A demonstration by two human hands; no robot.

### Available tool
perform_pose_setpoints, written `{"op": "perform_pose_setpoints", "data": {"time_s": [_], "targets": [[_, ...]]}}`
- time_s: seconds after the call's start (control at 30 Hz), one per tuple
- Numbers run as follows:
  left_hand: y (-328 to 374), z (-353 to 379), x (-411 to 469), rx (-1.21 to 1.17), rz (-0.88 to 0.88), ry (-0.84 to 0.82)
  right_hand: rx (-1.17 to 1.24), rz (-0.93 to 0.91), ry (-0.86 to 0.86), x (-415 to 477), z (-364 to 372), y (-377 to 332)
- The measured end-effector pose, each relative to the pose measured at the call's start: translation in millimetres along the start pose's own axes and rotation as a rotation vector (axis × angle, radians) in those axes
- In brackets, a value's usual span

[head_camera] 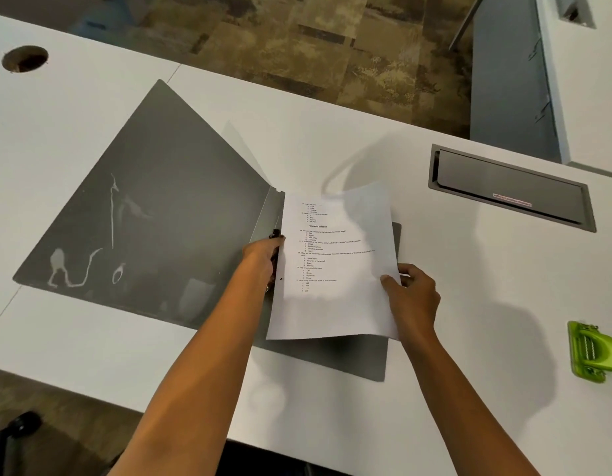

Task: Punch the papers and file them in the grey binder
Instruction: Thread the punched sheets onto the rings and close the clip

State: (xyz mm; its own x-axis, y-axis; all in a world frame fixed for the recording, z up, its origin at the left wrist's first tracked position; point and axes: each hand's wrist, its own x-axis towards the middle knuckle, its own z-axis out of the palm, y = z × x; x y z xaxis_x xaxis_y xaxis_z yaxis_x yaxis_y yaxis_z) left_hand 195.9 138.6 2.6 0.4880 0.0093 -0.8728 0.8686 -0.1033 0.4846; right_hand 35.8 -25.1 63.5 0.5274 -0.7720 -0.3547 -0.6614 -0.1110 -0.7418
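Observation:
The grey binder [153, 207] lies open on the white desk, its left cover spread flat and marked with pale smears. A white printed paper [335, 269] hangs over the binder's right half, near the spine. A punched hole shows on its left margin. My left hand [263, 255] grips the paper's left edge beside the spine, where a small black part of the binder's clip shows. My right hand [411, 293] pinches the sheet's right edge. The green hole punch [593, 352] sits on the desk at the far right, apart from both hands.
A grey cable-tray lid [511, 187] is set into the desk [91, 355] behind the paper, to the right. A round cable hole [24, 58] is at the far left. The desk's front edge runs below my forearms; a dark chair part [12, 438] shows at bottom left.

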Motion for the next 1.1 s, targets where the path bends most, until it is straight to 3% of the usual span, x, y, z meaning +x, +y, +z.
{"op": "perform_pose_setpoints", "data": {"time_s": [0.17, 0.43, 0.63, 0.73, 0.9, 1.1], "targets": [[-1.6, -2.0, 9.8, 0.033, -0.046, 0.009, -0.006, 0.042, -0.026, 0.8, -0.7, 9.4], [-2.7, 6.7, 3.1, 0.053, 0.059, 0.098, 0.035, 0.12, -0.038, -5.6, -1.8, 18.3], [-12.5, -0.5, 1.6, 0.075, 0.131, 0.062, 0.055, 0.134, -0.053, -5.2, -5.0, 20.3], [-22.2, -8.2, -12.2, 0.151, 0.242, 0.142, 0.07, 0.136, -0.054, -4.3, -7.1, 20.1], [-46.5, -19.8, -53.8, 0.484, 0.461, 0.3, 0.063, 0.107, -0.045, -7.8, -7.0, 18.8], [-54.7, -21.5, -63.9, 0.462, 0.474, 0.359, 0.076, 0.06, -0.024, -18.1, -3.7, 17.0]]}}
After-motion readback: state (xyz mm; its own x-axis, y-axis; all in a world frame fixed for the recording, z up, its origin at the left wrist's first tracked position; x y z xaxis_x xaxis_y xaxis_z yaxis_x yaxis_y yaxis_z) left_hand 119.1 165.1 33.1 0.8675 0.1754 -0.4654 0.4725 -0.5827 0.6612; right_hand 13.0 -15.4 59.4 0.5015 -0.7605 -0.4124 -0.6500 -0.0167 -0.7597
